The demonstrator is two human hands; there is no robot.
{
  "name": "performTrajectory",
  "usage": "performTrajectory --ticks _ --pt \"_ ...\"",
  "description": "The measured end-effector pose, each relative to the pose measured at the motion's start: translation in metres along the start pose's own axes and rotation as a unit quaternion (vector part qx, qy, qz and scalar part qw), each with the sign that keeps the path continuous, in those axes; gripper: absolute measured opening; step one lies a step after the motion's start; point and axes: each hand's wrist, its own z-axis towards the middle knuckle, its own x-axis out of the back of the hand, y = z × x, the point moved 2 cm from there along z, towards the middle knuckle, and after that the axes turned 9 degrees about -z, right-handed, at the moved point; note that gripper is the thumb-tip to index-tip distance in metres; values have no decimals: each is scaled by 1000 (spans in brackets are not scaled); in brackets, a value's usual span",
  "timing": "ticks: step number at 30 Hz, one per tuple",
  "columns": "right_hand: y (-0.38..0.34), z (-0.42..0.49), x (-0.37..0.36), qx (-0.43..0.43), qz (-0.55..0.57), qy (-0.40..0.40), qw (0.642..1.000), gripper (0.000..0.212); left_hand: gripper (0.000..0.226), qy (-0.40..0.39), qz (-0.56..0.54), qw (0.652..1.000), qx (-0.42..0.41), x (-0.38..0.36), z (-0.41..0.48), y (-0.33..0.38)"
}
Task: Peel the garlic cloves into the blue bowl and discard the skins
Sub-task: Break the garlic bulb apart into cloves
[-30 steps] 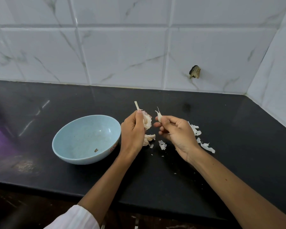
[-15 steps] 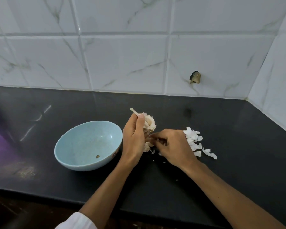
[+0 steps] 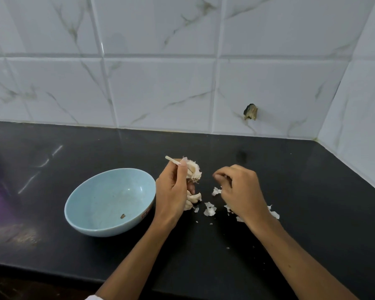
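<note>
My left hand (image 3: 173,191) grips a garlic bulb (image 3: 194,169) by its dry stem, holding it just above the black counter to the right of the blue bowl (image 3: 100,226). More garlic cloves (image 3: 193,199) lie under that hand's fingers. My right hand (image 3: 240,191) hovers to the right of the bulb, apart from it. Its fingers are curled inward and pinch a small garlic clove that is almost hidden. The bowl holds only a tiny brown scrap (image 3: 123,216).
White garlic skins (image 3: 210,210) lie scattered on the counter (image 3: 312,213) between and behind my hands, more of them at the right wrist (image 3: 274,214). Tiled walls close the back and right. The counter's front edge runs along the bottom left.
My right hand went to the bulb half a second ago and has now pulled away to the right. The left hand keeps hold of the bulb, and the view has shifted slightly.
</note>
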Motion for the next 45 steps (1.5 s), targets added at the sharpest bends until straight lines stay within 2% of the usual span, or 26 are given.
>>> performTrajectory --ticks 3,5,6,8,10,12,15,18,23,26,33,37,40,45 --pt "12 -3 4 -59 -155 -78 983 14 26 -15 -2 1000 8 0 -1 -2" --pt "11 -5 5 -77 -197 -93 973 22 22 -28 -5 999 14 0 -1 -2" --pt "8 -4 7 -79 -173 -77 979 30 22 -35 -6 999 13 -1 -1 -3" --pt "1 -2 10 -73 -6 -36 997 41 23 -43 -2 999 8 -2 -2 -3" --pt "-10 -2 10 -70 185 -58 979 45 18 -47 24 998 -15 -3 -2 -2" --pt "-19 -4 7 -39 238 -87 967 44 14 -57 51 997 -33 -4 -3 -2" --pt "-20 -7 -2 -8 224 -78 971 44 14 -69 71 994 -40 -4 -4 -4" --pt "-15 -8 -7 -20 218 -46 975 40 14 -76 108 989 -72 -6 -7 -6" --pt "-23 -18 -14 -1 144 84 986 25 11 -85 116 984 -106 -11 -12 -6" --pt "-32 -20 -21 5 101 137 985 35 9 -78 109 985 -109 -11 -14 -6" --pt "-36 -16 -16 12 48 228 972 32 5 -96 82 985 -120 -14 -18 -6" --pt "-36 -14 -20 -18 71 198 977 31 3 -87 75 987 -114 -12 -16 -7" --pt "-32 -15 -20 -90 151 161 971 35 10 -79 68 989 -101 -12 -13 -4" --pt "-22 -12 -18 -133 277 50 950 35 6 -46 78 993 -74 -8 -7 -8"
